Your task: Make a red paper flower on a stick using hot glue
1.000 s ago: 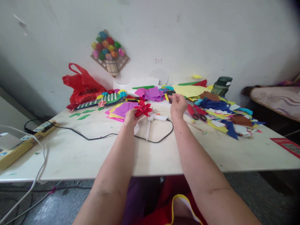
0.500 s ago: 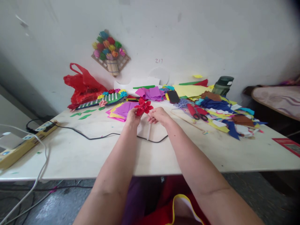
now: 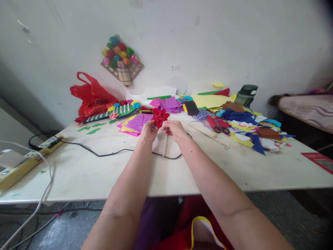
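Note:
A red flower with pointed petals (image 3: pixel 160 117) is held up over the middle of the table. My left hand (image 3: pixel 150 130) is closed at the flower's lower left side, gripping it. On the right, my right hand (image 3: pixel 173 130) has its fingers bent together just below the flower's right edge; what lies between its fingertips is too small to make out. A pale strip (image 3: pixel 165 145) shows below the hands, near a black cable (image 3: pixel 99 155). Purple, yellow and pink sheets (image 3: pixel 137 122) lie left of the flower.
Scissors (image 3: pixel 221 129), a phone (image 3: pixel 191 108), a thin stick (image 3: pixel 208 134) and heaped coloured scraps (image 3: pixel 256 130) lie to the right. Green leaf shapes (image 3: pixel 93 131), a red bag (image 3: pixel 91 92) and a power strip (image 3: pixel 32 158) are left. A bottle (image 3: pixel 246 95) stands at the back.
The red flower has turned and tilted in my left hand. My right hand has shifted slightly left, closer beneath the flower.

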`<state>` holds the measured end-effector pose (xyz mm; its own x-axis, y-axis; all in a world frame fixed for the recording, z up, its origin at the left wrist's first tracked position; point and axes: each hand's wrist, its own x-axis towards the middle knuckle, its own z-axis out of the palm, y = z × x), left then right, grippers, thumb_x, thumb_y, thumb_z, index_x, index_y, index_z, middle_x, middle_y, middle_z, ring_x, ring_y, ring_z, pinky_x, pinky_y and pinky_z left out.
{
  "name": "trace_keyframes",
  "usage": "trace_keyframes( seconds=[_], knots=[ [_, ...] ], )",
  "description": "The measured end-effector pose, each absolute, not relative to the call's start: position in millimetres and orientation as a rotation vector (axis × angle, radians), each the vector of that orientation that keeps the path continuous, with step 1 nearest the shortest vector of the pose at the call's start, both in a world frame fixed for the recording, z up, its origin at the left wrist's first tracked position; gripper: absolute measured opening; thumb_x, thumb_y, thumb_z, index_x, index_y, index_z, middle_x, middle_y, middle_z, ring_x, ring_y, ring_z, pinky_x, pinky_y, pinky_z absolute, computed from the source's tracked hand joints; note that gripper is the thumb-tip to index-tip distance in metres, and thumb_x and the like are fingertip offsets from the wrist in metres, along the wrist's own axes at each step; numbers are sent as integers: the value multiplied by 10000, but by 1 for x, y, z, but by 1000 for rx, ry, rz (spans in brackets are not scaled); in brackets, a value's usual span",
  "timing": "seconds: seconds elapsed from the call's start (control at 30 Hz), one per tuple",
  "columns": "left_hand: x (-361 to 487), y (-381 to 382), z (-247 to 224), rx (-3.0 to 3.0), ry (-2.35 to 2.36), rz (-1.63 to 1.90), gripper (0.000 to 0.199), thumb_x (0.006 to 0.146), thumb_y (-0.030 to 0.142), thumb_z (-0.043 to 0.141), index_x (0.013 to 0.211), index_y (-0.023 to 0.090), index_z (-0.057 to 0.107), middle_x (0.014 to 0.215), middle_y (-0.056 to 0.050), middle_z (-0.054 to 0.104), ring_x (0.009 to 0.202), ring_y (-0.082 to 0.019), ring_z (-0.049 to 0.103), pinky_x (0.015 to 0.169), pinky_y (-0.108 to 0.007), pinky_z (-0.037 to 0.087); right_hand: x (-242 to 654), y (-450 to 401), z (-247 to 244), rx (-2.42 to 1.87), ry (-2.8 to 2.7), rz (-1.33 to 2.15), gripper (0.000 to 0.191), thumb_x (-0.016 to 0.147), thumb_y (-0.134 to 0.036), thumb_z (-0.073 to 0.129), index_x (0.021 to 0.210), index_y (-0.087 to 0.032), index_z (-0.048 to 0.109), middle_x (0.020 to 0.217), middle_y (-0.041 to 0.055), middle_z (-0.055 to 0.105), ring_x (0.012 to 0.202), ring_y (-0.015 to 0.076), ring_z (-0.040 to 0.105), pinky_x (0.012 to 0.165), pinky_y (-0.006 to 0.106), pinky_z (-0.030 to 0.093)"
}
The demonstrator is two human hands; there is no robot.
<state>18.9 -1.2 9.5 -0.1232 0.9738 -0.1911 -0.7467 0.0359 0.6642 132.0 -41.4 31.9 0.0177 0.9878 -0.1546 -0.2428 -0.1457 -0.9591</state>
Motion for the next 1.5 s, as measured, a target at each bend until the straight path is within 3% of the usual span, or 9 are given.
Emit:
trace_keyframes(
  seconds=[0.13,0.43,0.67,0.8,1.07,1.23,1.5],
  knots=[
    [19,0,6,459,801,1479,185,778,14,514,773,133,657,632,-46,672,618,-153,660,683,-264,572,132,-38,31,-1139,-878,1365,158,878,-78,533,742,-135,589,450,-29,595,343,56,458,378,163,378],
    [20,1,7,447,707,1562,208,721,-16,528,786,153,630,614,-3,648,587,-105,633,700,-205,575,132,-39,31,-1240,-894,1383,188,897,-111,580,718,-150,543,447,-13,595,345,66,463,358,174,370],
    [19,-1,8,439,713,1603,210,743,-31,532,695,169,574,541,35,561,459,-49,492,614,-142,535,129,-38,27,-1217,-908,1384,186,889,-155,622,714,-151,560,442,-19,586,341,61,456,354,168,365],
    [21,-1,8,426,676,1607,202,732,-25,532,701,170,576,542,39,560,459,-44,490,569,-123,501,127,-37,27,-1186,-872,1377,190,878,-157,632,699,-157,567,441,-29,580,334,53,433,356,165,354],
    [23,-8,9,515,616,1517,161,674,47,535,755,165,607,622,-22,645,627,-134,647,745,-247,575,136,-29,23,-1217,-978,1191,255,809,-84,590,582,-182,528,404,-56,538,317,48,396,351,170,312],
    [13,-8,8,590,679,1461,117,724,198,573,824,168,625,676,-30,677,614,-162,666,747,-325,594,148,-24,23,-1321,-1191,1083,293,776,-71,594,517,-191,525,387,-48,543,319,63,411,358,183,321],
    [16,-12,10,703,863,1323,76,783,158,581,828,144,641,673,-44,715,640,-171,700,743,-328,597,158,-12,12,-1399,-1480,966,277,756,-70,596,518,-201,539,384,-46,551,316,76,415,361,191,321]
  ],
)
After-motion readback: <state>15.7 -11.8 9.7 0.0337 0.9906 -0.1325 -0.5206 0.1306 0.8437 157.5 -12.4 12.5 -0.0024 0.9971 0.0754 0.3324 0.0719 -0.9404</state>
